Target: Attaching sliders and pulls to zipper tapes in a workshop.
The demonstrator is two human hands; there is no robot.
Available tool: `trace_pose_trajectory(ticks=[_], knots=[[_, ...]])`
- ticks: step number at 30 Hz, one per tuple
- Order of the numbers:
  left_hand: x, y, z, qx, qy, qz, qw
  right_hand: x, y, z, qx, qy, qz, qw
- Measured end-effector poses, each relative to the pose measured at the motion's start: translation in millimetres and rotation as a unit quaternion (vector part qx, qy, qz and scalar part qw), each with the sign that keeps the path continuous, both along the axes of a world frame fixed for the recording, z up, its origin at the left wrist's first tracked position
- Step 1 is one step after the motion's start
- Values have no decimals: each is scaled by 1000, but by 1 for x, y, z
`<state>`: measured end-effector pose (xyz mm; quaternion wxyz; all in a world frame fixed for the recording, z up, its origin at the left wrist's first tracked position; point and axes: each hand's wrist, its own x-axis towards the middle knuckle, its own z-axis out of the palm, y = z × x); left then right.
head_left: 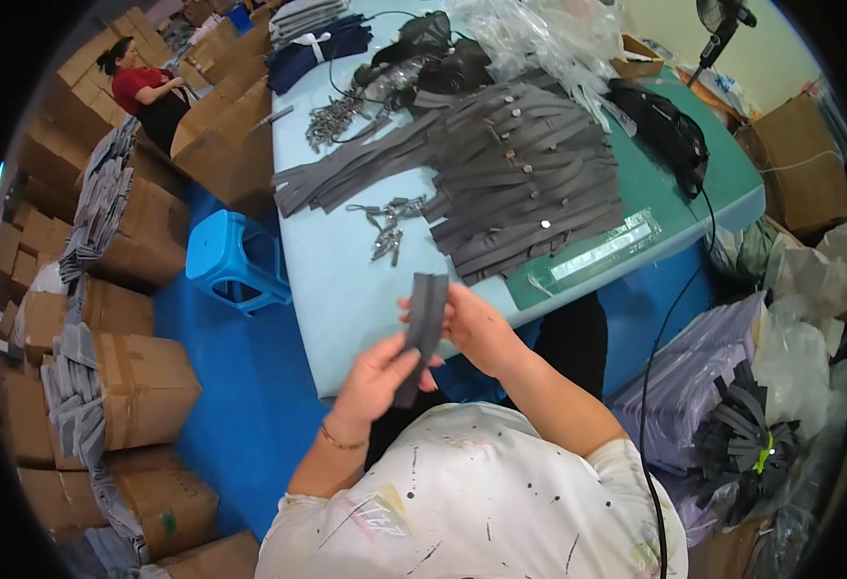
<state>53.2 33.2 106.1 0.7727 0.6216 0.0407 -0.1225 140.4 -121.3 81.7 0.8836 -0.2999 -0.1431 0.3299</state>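
A dark grey zipper (pixel 427 314), a flat strip with a line down its length, is held upright in front of my body. My left hand (pixel 377 372) pinches its lower part between thumb and fingers. Higher up, my right hand (pixel 476 328) grips its right edge, with fingertips showing behind it. On the table beyond lies a broad pile of similar grey zippers (pixel 529 174), with several round shiny pieces on top. Left of that pile are small metal pieces (pixel 387 224), apparently zipper sliders, and a larger heap of them (pixel 334 121) sits farther back.
The pale blue table (pixel 322 318) carries a green mat (pixel 722 145), a black bag (pixel 663 135) and clear plastic (pixel 539 43). A blue stool (pixel 235 251) stands left, near stacked cartons (pixel 143 386). Wrapped bundles (pixel 698 357) lie right. A person (pixel 143 92) works far left.
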Motion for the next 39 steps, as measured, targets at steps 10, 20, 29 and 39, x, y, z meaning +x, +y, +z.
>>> trace_pose_trajectory(ticks=[10,20,29,39], knots=[[18,12,-21,-14,-73,70,995,-4,8,-22,-188,-109,67,974],[47,25,-26,-5,-82,204,975,2,20,-20,-349,-256,-65,899],[47,24,-27,117,-143,174,967,33,24,4,-318,-300,-132,889],[43,30,-27,557,-500,157,644,26,44,-14,-247,22,-19,968]])
